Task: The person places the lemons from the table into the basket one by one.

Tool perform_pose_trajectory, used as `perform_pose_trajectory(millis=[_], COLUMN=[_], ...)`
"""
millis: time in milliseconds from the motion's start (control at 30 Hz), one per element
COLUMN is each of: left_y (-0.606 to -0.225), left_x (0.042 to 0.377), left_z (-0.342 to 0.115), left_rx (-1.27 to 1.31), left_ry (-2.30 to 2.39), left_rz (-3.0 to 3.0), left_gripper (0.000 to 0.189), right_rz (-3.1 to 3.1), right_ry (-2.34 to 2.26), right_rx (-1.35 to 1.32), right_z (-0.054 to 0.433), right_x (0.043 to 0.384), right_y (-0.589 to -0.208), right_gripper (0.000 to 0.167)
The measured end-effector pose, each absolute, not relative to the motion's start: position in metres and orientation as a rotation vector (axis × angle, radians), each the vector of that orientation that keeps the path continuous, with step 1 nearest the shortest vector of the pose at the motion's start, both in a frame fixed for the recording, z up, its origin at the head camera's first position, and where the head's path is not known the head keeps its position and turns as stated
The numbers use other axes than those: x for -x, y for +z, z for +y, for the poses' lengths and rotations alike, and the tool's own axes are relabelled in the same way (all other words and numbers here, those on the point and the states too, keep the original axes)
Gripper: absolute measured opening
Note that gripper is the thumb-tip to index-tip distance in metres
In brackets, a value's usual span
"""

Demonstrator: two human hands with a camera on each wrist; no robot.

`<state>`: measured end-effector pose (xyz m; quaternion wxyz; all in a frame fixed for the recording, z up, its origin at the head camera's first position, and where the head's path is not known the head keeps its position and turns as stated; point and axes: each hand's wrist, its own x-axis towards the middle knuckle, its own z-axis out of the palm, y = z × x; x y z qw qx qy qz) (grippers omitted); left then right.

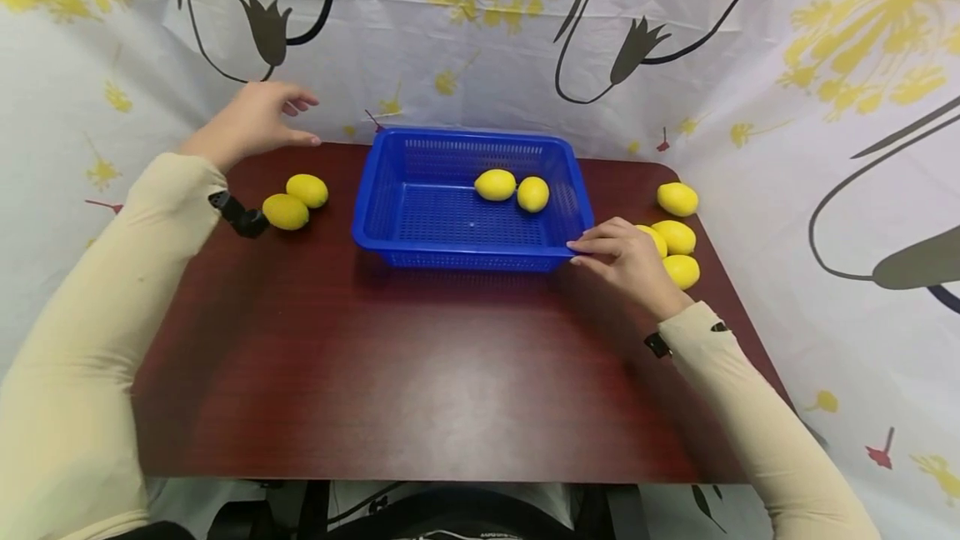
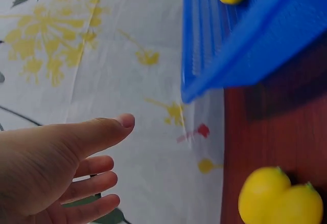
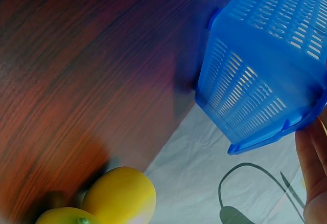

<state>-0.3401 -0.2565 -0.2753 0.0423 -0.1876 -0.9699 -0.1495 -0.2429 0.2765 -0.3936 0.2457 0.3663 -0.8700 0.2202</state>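
A blue plastic basket with slotted walls stands at the back middle of the table, holding two lemons, one lying beside the other. My right hand pinches the rim at its front right corner, fingers over the edge and thumb below. The right wrist view shows that hand only in part, at the basket's rim. Off the basket's left side, my left hand hovers near the back edge of the table. Its thumb and fingers are spread apart with nothing between them, as the left wrist view shows.
Two lemons lie on the left of the dark red-brown table, below the left hand. Several more lemons sit along the right edge, some partly behind the right hand. Patterned white cloth hangs close behind and beside the table.
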Motion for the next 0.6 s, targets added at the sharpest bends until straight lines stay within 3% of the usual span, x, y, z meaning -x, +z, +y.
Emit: perform_pose_trajectory(millis=[600], left_y=[-0.335], left_x=[0.321], left_z=[-0.3], left_rx=[0.521], left_ry=[-0.476], left_rz=[-3.08], left_gripper=[0.058], right_rz=[-2.366], right_ry=[0.639], right_rx=[-0.996], right_z=[0.277], right_x=[0.243], right_y=[-0.395], right_gripper=[0.034])
